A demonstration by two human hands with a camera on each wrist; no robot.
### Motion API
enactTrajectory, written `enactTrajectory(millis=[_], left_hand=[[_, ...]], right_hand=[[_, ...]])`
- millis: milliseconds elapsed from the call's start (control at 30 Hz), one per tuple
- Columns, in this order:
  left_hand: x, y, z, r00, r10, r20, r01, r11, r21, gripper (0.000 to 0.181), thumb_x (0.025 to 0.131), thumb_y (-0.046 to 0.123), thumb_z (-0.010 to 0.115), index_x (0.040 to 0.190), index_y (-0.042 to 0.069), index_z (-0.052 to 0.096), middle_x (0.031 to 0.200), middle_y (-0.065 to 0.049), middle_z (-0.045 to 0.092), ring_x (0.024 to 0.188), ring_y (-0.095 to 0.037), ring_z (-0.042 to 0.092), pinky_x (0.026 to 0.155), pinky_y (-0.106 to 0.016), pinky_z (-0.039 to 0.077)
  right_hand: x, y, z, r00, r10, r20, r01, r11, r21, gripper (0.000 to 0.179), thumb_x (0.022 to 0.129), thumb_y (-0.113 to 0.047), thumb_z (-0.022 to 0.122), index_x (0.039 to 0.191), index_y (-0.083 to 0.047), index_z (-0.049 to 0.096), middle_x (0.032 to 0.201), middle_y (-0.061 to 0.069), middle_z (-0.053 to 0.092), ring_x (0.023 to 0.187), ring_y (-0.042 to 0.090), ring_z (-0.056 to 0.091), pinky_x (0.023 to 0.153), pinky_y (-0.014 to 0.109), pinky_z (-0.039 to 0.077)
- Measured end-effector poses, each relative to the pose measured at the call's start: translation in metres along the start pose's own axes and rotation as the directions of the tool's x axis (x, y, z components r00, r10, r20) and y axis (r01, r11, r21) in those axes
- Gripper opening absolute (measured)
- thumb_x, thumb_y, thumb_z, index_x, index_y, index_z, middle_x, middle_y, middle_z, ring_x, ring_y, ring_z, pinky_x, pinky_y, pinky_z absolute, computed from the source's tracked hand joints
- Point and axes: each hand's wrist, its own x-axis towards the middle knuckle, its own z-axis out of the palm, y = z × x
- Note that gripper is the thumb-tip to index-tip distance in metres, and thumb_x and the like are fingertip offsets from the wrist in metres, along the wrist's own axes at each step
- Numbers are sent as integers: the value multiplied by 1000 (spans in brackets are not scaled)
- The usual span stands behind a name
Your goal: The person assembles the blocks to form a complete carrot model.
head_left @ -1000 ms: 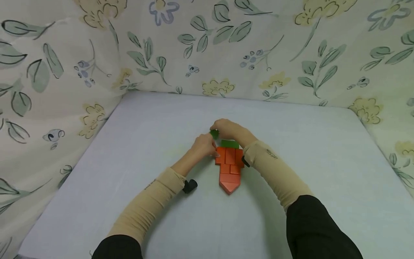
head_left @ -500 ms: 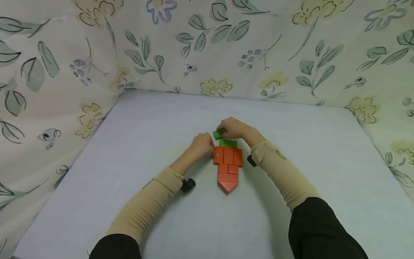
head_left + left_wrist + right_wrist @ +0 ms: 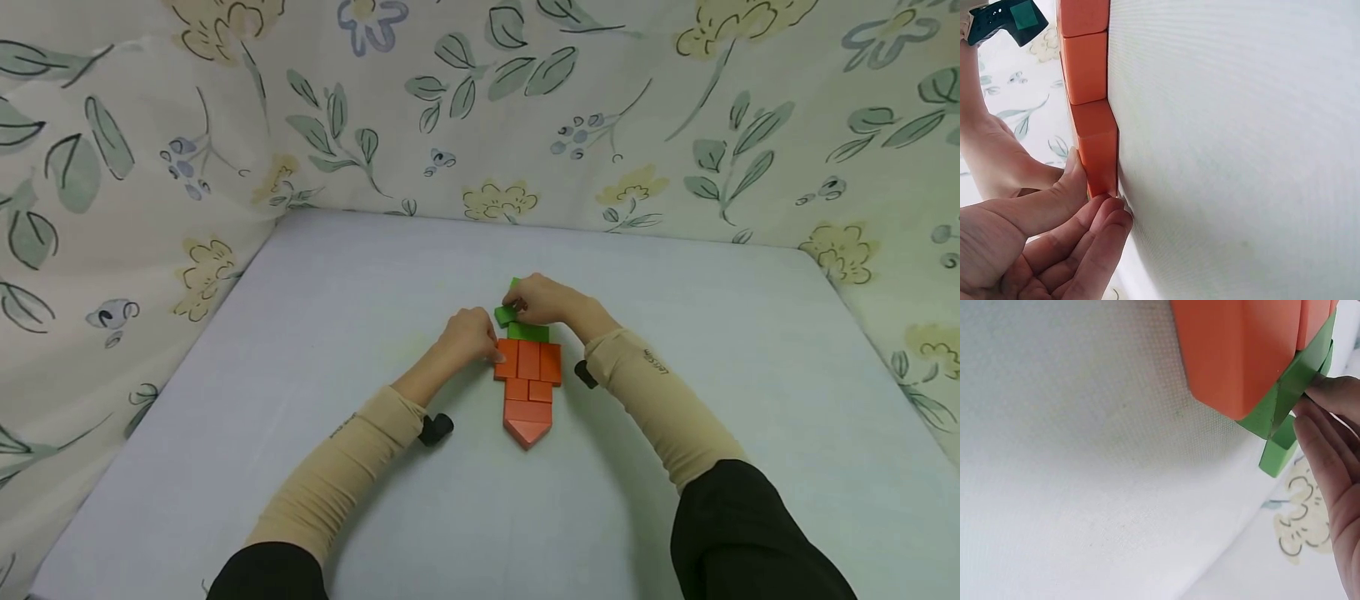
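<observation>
In the head view, several orange blocks (image 3: 528, 360) form a flat pointed shape, its tip towards me. A green rectangular block (image 3: 529, 332) lies along their far side. My left hand (image 3: 467, 336) holds the outer left orange block (image 3: 1099, 147), thumb on its top and fingertips at its far corner in the left wrist view. With my right hand (image 3: 542, 298) I pinch a small green block (image 3: 505, 317) at the rectangular block's far left; my fingers partly cover it. Another green block (image 3: 1279, 450) stands just beyond those fingers, mostly hidden in the head view.
The blocks lie on a white-covered table (image 3: 360, 292). Floral fabric (image 3: 480, 108) hangs behind it and along the sides. A black wrist camera (image 3: 437, 429) sits by the left cuff, another (image 3: 585, 374) by the right.
My right hand has shifted slightly right, and the small green block has turned and come down near the green rectangular block. My left index finger has moved from beside the green block to the orange one.
</observation>
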Motion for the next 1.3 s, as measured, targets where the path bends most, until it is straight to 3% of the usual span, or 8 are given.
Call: enactTrajectory(millis=[233,400,533,733,867,1000,1300], left_hand=[[-1,2,-1,1000,-10,3,10,1000,6,25,76,22,86,86,1,76,84,-8,71,69,-17,57,60,-26,47],[1,3,0,1000,-5,14,5,1000,27,27,76,23,85,87,1,76,88,-8,73,75,-20,61,67,-29,51],[2,4,-1,1000,-6,18,5,999,40,28,77,24,85,89,1,76,89,-8,72,81,-22,63,71,-31,52],[2,3,-1,1000,-6,9,5,999,48,28,76,24,86,88,0,75,88,-8,72,82,-23,63,72,-31,52],[2,4,-1,1000,3,12,-4,998,58,30,76,24,86,90,0,75,90,-9,72,82,-23,64,73,-32,52],[2,5,-2,1000,2,14,-3,998,61,29,76,24,85,90,1,75,89,-9,71,82,-23,63,73,-32,51],[3,4,-2,1000,1,16,-1,999,48,28,76,24,85,89,1,76,90,-8,72,80,-21,61,69,-30,50]], right_hand=[[-3,1,-2,1000,5,14,-5,1000,11,32,85,8,58,116,8,67,111,20,68,98,30,66,87,38,54],[-5,7,-8,994,103,-38,-102,995,21,41,83,16,49,120,8,64,120,22,64,109,34,62,94,43,50],[-3,16,-11,973,200,-118,-199,980,23,49,81,21,43,123,7,63,126,23,61,119,37,55,102,46,43],[5,20,-4,963,256,-87,-256,967,9,60,83,23,38,136,0,54,141,19,49,134,34,40,113,45,28],[6,19,-1,966,248,-77,-250,968,-21,55,86,20,40,134,-1,57,138,19,54,127,33,48,110,45,33],[2,19,-2,968,216,-130,-225,973,-57,43,87,18,47,124,4,64,128,21,60,120,35,53,106,45,39],[-14,28,-3,976,165,-145,-173,984,-48,32,88,13,57,119,8,65,121,23,63,111,38,59,97,45,47]])
